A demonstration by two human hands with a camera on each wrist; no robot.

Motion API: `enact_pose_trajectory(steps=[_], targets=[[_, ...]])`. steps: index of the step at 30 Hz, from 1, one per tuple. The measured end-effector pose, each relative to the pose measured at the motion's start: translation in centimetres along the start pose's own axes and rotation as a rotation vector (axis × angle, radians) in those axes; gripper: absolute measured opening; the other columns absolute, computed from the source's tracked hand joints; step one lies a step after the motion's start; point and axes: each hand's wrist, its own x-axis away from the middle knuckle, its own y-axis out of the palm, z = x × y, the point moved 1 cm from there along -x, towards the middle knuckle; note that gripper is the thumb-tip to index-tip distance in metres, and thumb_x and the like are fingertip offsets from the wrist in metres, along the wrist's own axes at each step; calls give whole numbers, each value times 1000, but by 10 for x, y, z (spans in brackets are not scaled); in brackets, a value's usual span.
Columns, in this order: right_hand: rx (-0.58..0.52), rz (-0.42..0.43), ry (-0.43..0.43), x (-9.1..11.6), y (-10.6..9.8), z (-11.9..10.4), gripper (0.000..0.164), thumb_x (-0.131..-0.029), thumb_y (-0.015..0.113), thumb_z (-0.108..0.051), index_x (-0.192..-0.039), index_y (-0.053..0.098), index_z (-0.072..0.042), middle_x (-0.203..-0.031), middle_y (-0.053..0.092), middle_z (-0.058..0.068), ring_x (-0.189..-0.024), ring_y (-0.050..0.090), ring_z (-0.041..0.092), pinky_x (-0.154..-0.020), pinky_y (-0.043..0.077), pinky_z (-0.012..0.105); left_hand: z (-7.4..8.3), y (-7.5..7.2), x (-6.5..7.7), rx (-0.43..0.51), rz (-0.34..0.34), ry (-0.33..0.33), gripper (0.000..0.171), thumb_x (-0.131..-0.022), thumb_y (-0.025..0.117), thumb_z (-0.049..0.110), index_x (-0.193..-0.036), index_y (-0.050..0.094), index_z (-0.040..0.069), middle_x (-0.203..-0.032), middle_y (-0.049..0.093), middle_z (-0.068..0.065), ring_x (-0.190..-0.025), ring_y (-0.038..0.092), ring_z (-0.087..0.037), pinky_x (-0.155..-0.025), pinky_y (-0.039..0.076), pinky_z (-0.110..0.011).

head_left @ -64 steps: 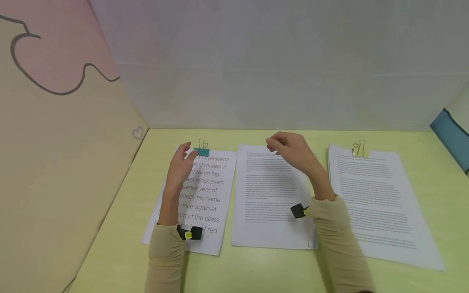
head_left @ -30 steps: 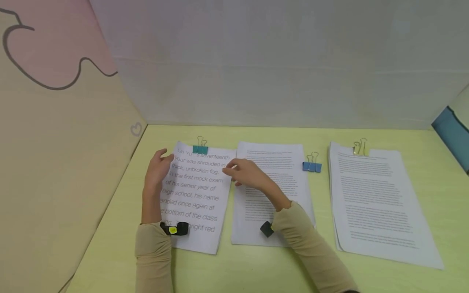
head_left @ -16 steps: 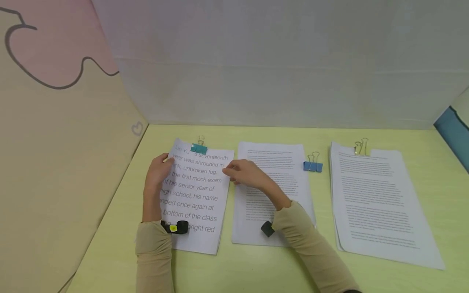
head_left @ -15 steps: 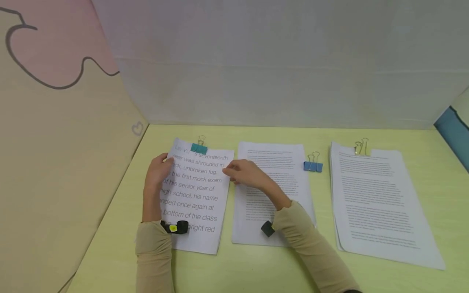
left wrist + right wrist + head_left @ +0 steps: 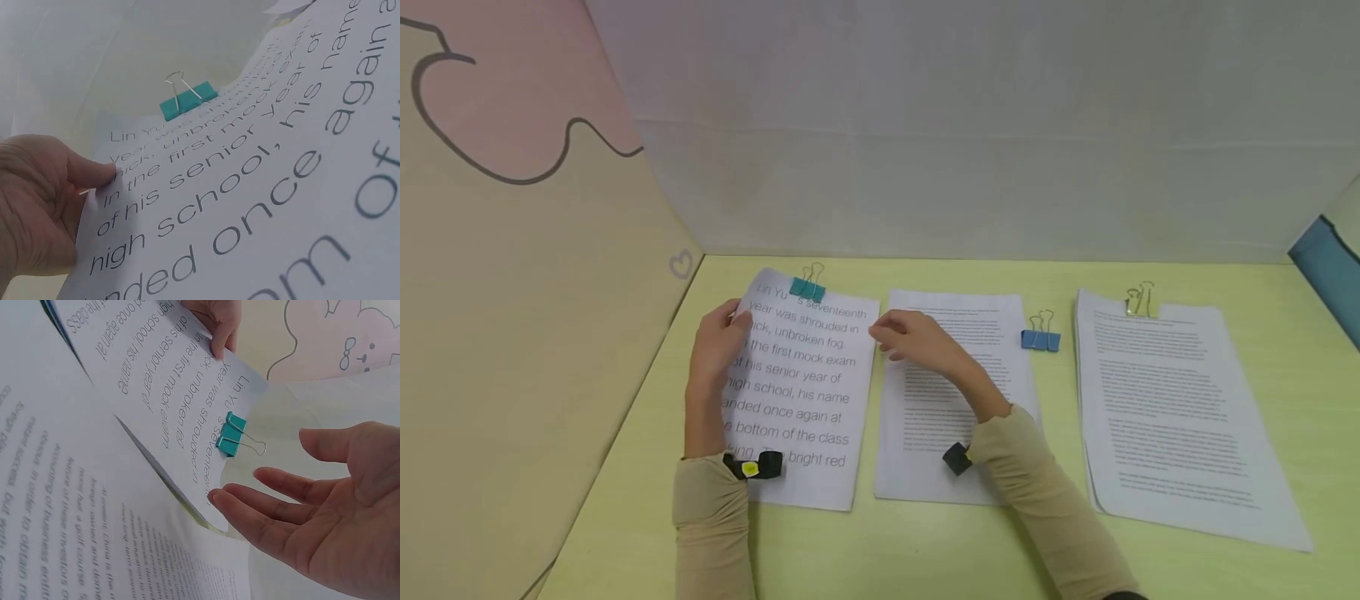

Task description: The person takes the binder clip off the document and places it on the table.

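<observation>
The left hand (image 5: 715, 346) grips the left edge of the large-print papers (image 5: 797, 375), its thumb on top of the sheet near the upper corner. These papers lie at the left of the table (image 5: 850, 558), with a teal clip (image 5: 807, 289) on their far edge, its wire handles pointing away from the person. The right hand (image 5: 917, 337) is well apart from the left one and holds nothing; its fingers are loosely extended, with the thumb away from them. It hovers over the upper left of the middle papers (image 5: 925, 475), its fingertips beside the right edge of the large-print papers; whether they touch that edge I cannot tell. A blue clip (image 5: 1041, 340) sits on the right edge of the middle papers. Farther right, the third stack of papers (image 5: 1172, 400) carries a gold-coloured clip (image 5: 1142, 307) at its far edge. Beige sleeves (image 5: 711, 525) cover both forearms.
</observation>
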Motion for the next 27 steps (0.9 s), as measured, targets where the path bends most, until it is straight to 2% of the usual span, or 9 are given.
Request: enact_pose_trajectory(steps=[6,11,16,22,27], targets=[[-96,97,-35,6,-20,-2,41,-109,55,-24,-135,58,8,-130,65,26,-117,66,39,-92,58,41,17,-5,9,-37,-12,167,37,-110,47,26,-136,65,6,-93,61,-13,-70,57,-19,-59,46,-30],[-168,189,-80,7,-30,-2,41,-108,57,-22,-137,56,6,-130,65,24,-119,64,37,-96,56,43,30,-9,17,-32,-43,259,35,-111,49,26,-134,66,6,-94,62,-14,-70,57,-19,-62,46,-29],[-181,260,-167,7,-32,-4,44,-105,62,-17,-142,53,5,-140,59,19,-132,56,33,-107,48,45,41,-9,26,-9,-72,331,34,-110,50,25,-131,67,5,-94,64,-15,-69,59,-20,-60,47,-28],[-211,261,-230,6,-28,-9,54,-103,65,-12,-151,45,3,-151,51,18,-143,46,32,-115,40,40,52,-1,34,7,-140,419,29,-110,51,20,-125,68,4,-91,66,-14,-67,61,-25,-57,49,-30],[-215,241,-248,7,-25,-11,52,-103,66,-14,-149,48,0,-141,60,17,-132,56,29,-110,45,41,57,6,38,-11,-178,470,24,-109,53,17,-118,70,3,-87,67,-14,-65,63,-26,-56,50,-30]])
